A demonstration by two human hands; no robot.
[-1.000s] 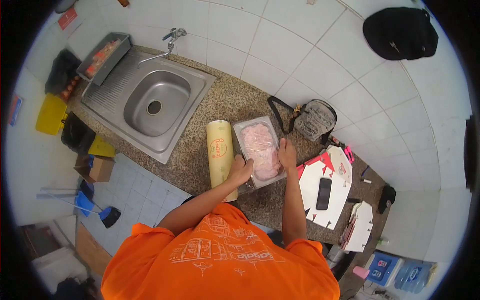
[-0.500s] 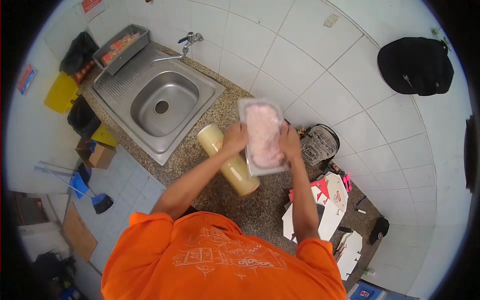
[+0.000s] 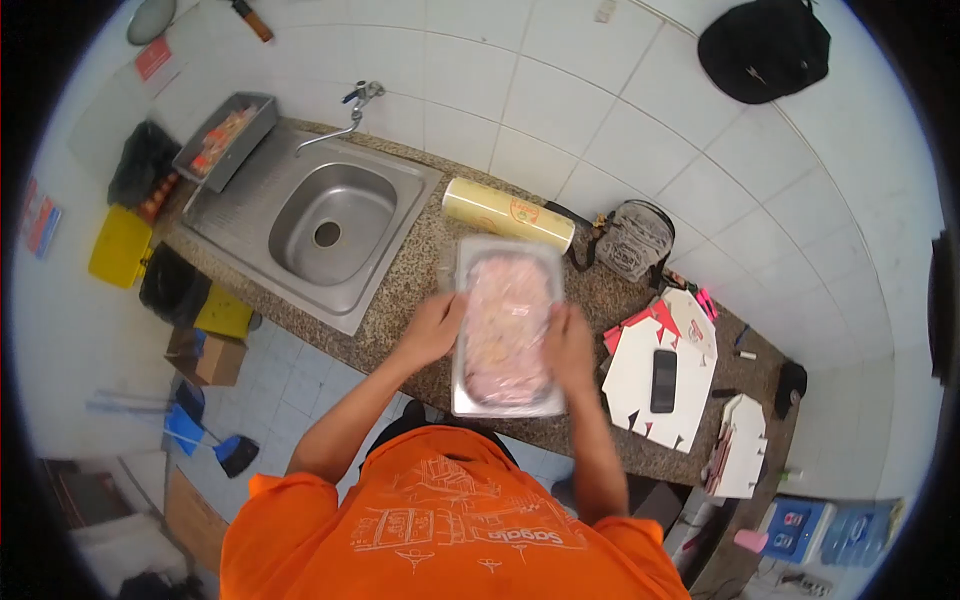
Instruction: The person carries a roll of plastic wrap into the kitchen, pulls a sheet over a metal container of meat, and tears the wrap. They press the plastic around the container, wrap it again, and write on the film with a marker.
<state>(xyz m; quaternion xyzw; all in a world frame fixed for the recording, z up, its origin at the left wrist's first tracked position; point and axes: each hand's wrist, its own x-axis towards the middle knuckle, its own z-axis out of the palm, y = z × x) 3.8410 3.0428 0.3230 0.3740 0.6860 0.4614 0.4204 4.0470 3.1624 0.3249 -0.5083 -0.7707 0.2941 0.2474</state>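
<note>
A metal tray (image 3: 462,385) of pale pink raw meat (image 3: 508,330), covered with clear plastic wrap, is in front of me at the counter's front edge. My left hand (image 3: 437,328) grips its left side with the fingers closed at the rim. On the opposite side, my right hand (image 3: 570,350) is closed on the tray's edge, partly blurred. Just beyond the tray, a yellowish roll of cling film (image 3: 508,213) lies on the counter near the wall. Whether the tray rests on the counter or is held slightly above it, I cannot tell.
A steel sink (image 3: 335,225) and a grey bin of packaged food (image 3: 225,140) are on the left. To the right are a small patterned bag (image 3: 635,240), flat white boxes (image 3: 645,410) and a phone (image 3: 663,380). The granite counter (image 3: 400,300) runs along the wall.
The tray has moved toward my body, both hands still on its sides. The cling film roll, formerly under my left forearm, now lies farther back by the wall. The camera view has shifted.
</note>
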